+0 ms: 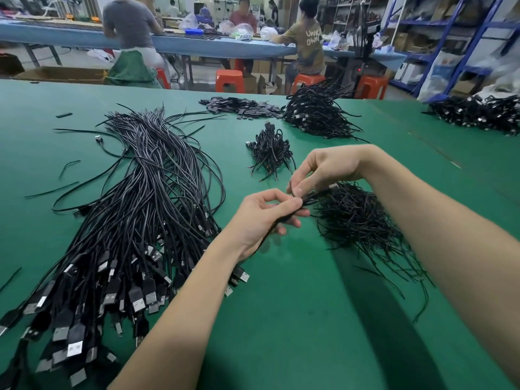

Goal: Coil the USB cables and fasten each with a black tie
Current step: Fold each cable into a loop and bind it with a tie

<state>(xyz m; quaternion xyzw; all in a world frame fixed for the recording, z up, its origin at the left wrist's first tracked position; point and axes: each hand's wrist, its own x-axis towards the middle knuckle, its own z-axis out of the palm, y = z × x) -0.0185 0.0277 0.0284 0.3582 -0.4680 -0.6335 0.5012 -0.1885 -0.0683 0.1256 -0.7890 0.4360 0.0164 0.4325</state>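
While a large bundle of uncoiled USB cables (135,209) lies at left on the green table (295,319), the left hand (261,218) grips a coiled USB cable (284,218) and the right hand (323,170) pinches a black tie (292,190) at it, just beside the loose heap of ties (363,220).

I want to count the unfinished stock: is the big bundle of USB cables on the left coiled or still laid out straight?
Laid out straight: the big bundle of USB cables lies in long loose strands, no ties visible.
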